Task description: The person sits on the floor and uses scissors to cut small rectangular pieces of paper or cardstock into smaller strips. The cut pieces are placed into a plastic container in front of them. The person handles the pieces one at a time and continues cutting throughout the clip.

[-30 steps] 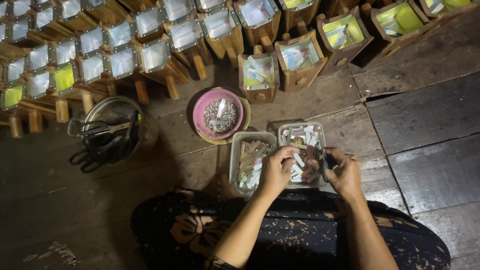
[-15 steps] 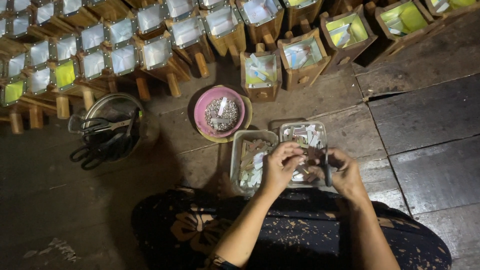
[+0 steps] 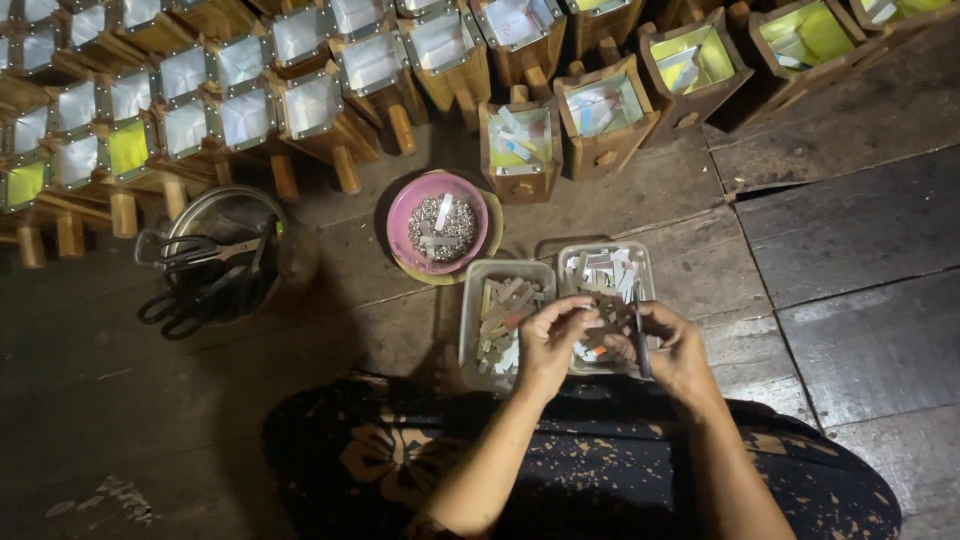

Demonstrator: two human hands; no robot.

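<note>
1. Wooden floor planks [image 3: 860, 240] carry all the things; the person sits on them, with both hands held over two small grey trays.
2. The left hand [image 3: 548, 345] has its fingers [image 3: 578, 312] pinched together on a small piece above the right tray [image 3: 645, 262]. The piece is too small and dark for me to name, maybe one of the paper strips.
3. The right hand [image 3: 678, 350] has its fingers closed around a thin dark tool [image 3: 640, 345], which stands nearly upright in front of the palm. It touches or almost touches the left hand.
4. The left tray [image 3: 470, 330] holds brown and white strips; the right tray holds mostly white strips. Both trays look well filled, so I judge that much material is not yet used.
5. Just behind the trays, a pink bowl [image 3: 402, 215] contains many small silver pieces and a few strips.
6. Many wooden boxes [image 3: 600, 125] stand in rows beyond; most have pale or yellow-green panels already fitted with metal edges, so a large part of the work seems finished.
7. To the left, a metal bowl [image 3: 290, 250] with black scissors [image 3: 195, 255] lies untouched.
</note>
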